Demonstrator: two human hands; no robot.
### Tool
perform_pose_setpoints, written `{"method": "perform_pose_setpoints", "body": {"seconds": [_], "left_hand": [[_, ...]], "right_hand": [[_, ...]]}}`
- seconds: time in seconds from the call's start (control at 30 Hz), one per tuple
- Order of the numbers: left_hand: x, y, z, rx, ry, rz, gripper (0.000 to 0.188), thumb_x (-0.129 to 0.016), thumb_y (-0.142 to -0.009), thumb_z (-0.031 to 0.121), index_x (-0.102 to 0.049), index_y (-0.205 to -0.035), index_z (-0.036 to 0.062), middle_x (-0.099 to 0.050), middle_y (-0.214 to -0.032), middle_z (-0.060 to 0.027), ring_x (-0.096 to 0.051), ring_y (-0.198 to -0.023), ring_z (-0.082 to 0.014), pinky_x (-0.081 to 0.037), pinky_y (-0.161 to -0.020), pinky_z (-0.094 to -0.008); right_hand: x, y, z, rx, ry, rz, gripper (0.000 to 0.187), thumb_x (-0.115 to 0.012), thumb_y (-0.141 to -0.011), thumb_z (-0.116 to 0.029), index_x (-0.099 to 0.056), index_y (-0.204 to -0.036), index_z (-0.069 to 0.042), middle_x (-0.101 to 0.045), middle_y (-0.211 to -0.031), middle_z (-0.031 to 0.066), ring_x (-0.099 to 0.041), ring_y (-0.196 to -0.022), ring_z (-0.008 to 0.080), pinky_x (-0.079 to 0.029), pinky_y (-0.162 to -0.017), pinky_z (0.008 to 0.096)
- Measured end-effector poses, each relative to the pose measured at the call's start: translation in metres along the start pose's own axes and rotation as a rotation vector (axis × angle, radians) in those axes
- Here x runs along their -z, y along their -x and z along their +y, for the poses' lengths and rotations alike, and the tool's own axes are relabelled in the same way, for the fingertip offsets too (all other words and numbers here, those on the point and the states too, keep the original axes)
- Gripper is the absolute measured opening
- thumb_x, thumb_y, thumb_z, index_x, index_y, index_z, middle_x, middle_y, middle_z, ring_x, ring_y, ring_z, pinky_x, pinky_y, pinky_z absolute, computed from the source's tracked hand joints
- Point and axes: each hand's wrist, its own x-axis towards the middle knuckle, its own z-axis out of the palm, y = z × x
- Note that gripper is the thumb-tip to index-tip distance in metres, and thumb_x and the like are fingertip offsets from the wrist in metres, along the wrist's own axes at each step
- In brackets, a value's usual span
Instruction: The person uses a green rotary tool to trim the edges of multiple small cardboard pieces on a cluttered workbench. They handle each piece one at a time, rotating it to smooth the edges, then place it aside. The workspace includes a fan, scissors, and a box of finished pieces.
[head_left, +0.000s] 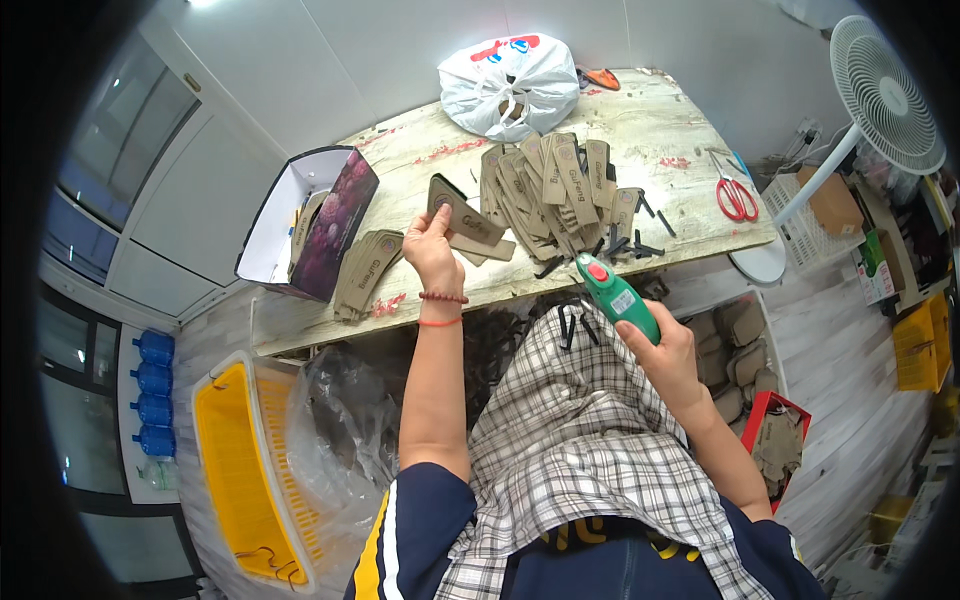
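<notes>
My left hand pinches a khaki fabric piece with a dark edge and a round printed mark, holding it above the table's front part. Closed round a green handheld electric cutter with a red button, my right hand is just off the table's front edge. The cutter's tip points up and left, apart from the piece. Beyond it lies a heap of similar khaki pieces. Short black strips are scattered beside the heap, and a few lie on my checked apron. Left of my left hand is an overlapping stack of khaki pieces.
An open box with purple printed sides stands at the table's left. A tied white plastic bag sits at the back. Red-handled scissors lie at the right, near a white fan. Below are a yellow crate and a red box.
</notes>
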Motion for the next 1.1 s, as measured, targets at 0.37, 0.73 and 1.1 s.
{"method": "perform_pose_setpoints", "body": {"seconds": [0.37, 0.73, 1.1], "left_hand": [[-0.069, 0.127, 0.007, 0.273, 0.102, -0.216, 0.006, -0.068, -0.087, 0.006, -0.067, -0.087, 0.0001, -0.069, -0.08, -0.0053, -0.061, -0.064, -0.0095, -0.048, -0.06, -0.0225], [-0.083, 0.155, -0.012, 0.481, 0.128, -0.309, 0.006, -0.069, -0.086, 0.008, -0.067, -0.087, 0.0026, -0.069, -0.081, -0.0041, -0.061, -0.065, -0.0092, -0.048, -0.062, -0.0227], [-0.072, 0.169, -0.011, 0.519, -0.005, -0.451, 0.006, -0.067, -0.086, 0.006, -0.069, -0.088, 0.0008, -0.069, -0.081, -0.0023, -0.059, -0.068, -0.0065, -0.045, -0.064, -0.0205]], "right_hand": [[0.016, 0.018, 0.005, -0.028, -0.033, 0.028, 0.046, -0.069, -0.086, -0.041, -0.061, -0.109, -0.001, -0.065, -0.075, 0.0099, -0.064, -0.065, 0.0178, -0.049, -0.06, 0.0312], [0.027, 0.032, 0.023, -0.043, -0.055, 0.109, 0.045, -0.07, -0.086, -0.039, -0.062, -0.109, 0.0, -0.064, -0.074, 0.0073, -0.06, -0.066, 0.0124, -0.048, -0.059, 0.0287], [0.031, 0.026, 0.016, -0.034, -0.099, 0.135, 0.044, -0.072, -0.086, -0.036, -0.062, -0.108, 0.001, -0.064, -0.071, 0.007, -0.059, -0.063, 0.0115, -0.049, -0.058, 0.028]]}}
